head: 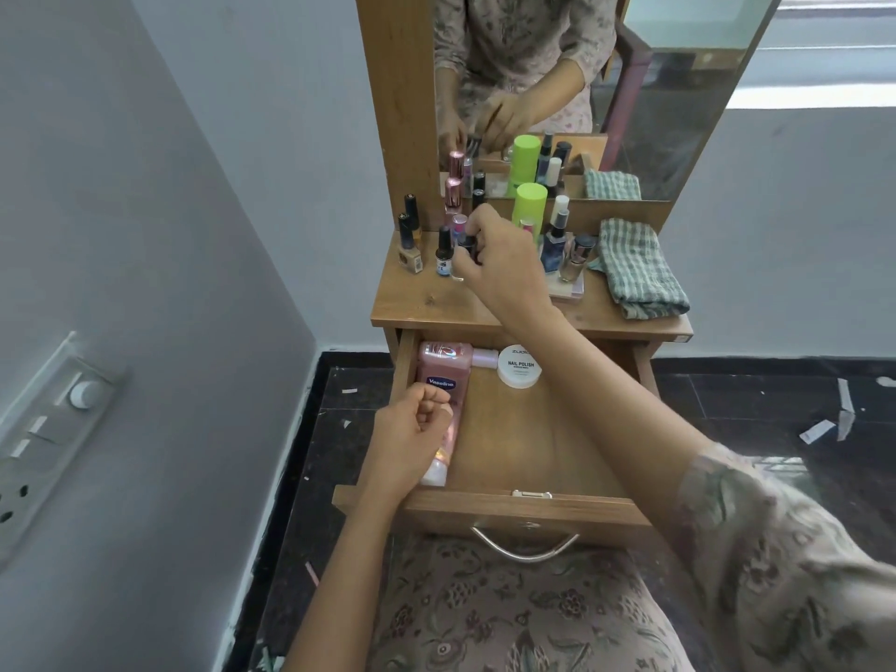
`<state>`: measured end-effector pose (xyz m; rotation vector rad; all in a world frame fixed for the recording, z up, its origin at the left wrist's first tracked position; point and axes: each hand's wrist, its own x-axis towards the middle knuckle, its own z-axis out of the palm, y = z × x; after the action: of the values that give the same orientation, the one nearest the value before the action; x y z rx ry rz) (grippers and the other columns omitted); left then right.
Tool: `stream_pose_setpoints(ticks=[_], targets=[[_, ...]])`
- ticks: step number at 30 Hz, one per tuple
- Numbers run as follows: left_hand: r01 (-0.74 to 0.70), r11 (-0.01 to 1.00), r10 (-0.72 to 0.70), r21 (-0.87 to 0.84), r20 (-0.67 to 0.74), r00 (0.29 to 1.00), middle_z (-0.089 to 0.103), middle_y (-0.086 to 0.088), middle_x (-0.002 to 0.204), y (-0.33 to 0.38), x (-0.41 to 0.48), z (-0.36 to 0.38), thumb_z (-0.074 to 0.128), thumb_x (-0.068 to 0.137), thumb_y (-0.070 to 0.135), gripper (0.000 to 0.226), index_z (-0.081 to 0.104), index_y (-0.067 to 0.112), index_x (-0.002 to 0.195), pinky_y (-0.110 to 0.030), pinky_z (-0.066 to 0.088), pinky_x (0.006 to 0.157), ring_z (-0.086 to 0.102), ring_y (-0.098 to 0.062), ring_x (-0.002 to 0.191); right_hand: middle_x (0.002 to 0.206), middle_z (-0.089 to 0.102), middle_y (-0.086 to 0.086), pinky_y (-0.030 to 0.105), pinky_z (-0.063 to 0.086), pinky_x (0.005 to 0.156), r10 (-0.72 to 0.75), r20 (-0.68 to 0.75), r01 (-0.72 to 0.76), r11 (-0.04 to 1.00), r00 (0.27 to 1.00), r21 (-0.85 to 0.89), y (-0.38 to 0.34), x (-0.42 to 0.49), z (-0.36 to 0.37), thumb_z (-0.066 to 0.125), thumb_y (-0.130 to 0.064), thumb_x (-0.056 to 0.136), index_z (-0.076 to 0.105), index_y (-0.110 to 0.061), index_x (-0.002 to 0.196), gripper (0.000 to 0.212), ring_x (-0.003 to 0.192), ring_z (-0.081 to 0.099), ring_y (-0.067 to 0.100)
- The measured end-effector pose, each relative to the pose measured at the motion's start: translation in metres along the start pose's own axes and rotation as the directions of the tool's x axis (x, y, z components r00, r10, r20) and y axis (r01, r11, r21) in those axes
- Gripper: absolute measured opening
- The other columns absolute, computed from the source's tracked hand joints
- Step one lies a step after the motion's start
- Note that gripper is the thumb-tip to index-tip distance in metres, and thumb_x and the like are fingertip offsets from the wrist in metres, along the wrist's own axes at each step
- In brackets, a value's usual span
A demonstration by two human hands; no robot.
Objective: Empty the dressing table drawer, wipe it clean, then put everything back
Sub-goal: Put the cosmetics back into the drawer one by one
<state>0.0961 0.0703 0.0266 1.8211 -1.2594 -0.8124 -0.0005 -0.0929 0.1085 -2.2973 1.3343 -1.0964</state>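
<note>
The open drawer (pixel 533 443) holds a lotion bottle (pixel 443 375) and a white jar (pixel 520 371). The left grip (pixel 412 429) curls over the lotion bottle; I cannot tell if it holds it. The right grip (pixel 494 264) pinches a small bottle (pixel 468 247) on the bench (pixel 436 303).

A pale grey wall (pixel 169 211) ran along the left, carrying a grey switch panel (pixel 53 429) with a round white dial (pixel 83 394) above rocker switches and a socket. The floor (pixel 756 405) was dark speckled tile. White paper scraps (pixel 844 405) lay scattered on it at the right. A wood-framed mirror (pixel 654 138) stood upright at the back, and a bright window (pixel 834 41) showed at the upper right.
</note>
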Motion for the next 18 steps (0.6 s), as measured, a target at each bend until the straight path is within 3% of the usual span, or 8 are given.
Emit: stream_pose_setpoints(ticks=[3,7,9,14,18], targets=[[-0.003,1.000,0.003,-0.009,-0.001,1.000,0.063,0.010,0.095,0.000,0.001,0.000,0.061,0.091,0.017,0.016,0.062,0.020,0.107,-0.013,0.048,0.079,0.059,-0.003,0.089,0.072,0.054,-0.008,0.016,0.039,0.060,0.055,-0.091,-0.037,0.982,0.994,0.187,0.000,-0.030,-0.022,0.064,-0.016,0.081,0.062,-0.011,0.096,0.015,0.062,0.048,0.004],[-0.001,0.999,0.001,-0.047,-0.008,1.000,0.063,0.011,0.095,-0.001,0.003,0.001,0.062,0.090,0.014,0.017,0.062,0.021,0.106,-0.013,0.047,0.077,0.059,0.000,0.087,0.074,0.067,-0.007,0.010,0.043,0.061,0.247,0.072,-0.257,0.924,0.966,0.285,0.022,-0.080,-0.046,0.072,-0.017,0.077,0.070,-0.018,0.086,0.009,0.065,0.056,0.000],[-0.006,0.999,0.005,-0.043,-0.015,1.000,0.065,0.012,0.095,-0.002,0.006,0.003,0.063,0.089,0.014,0.017,0.063,0.022,0.105,-0.013,0.047,0.077,0.060,0.001,0.087,0.075,0.068,-0.007,0.009,0.044,0.063,0.334,0.133,-0.356,0.910,0.933,0.213,0.046,-0.100,-0.046,0.074,-0.017,0.075,0.070,-0.019,0.083,0.009,0.066,0.057,-0.001],[-0.012,0.999,0.010,-0.034,-0.033,0.999,0.065,0.011,0.094,-0.001,0.010,0.009,0.064,0.088,0.016,0.017,0.062,0.021,0.104,-0.008,0.045,0.072,0.059,0.003,0.086,0.084,0.069,0.001,0.030,0.055,0.077,0.488,0.175,-0.504,0.861,0.855,0.065,0.095,-0.110,-0.036,0.073,-0.014,0.075,0.071,-0.012,0.095,0.020,0.081,0.064,0.016],[-0.022,0.997,0.014,-0.069,-0.118,0.993,0.064,0.011,0.096,0.012,0.018,0.011,0.064,0.088,0.014,0.017,0.061,0.021,0.104,-0.010,0.047,0.075,0.059,0.002,0.084,0.082,0.066,0.002,0.024,0.045,0.078,0.498,0.176,-0.507,0.862,0.850,0.008,0.103,-0.106,-0.027,0.066,-0.004,0.081,0.069,-0.002,0.098,0.018,0.088,0.061,0.019]])
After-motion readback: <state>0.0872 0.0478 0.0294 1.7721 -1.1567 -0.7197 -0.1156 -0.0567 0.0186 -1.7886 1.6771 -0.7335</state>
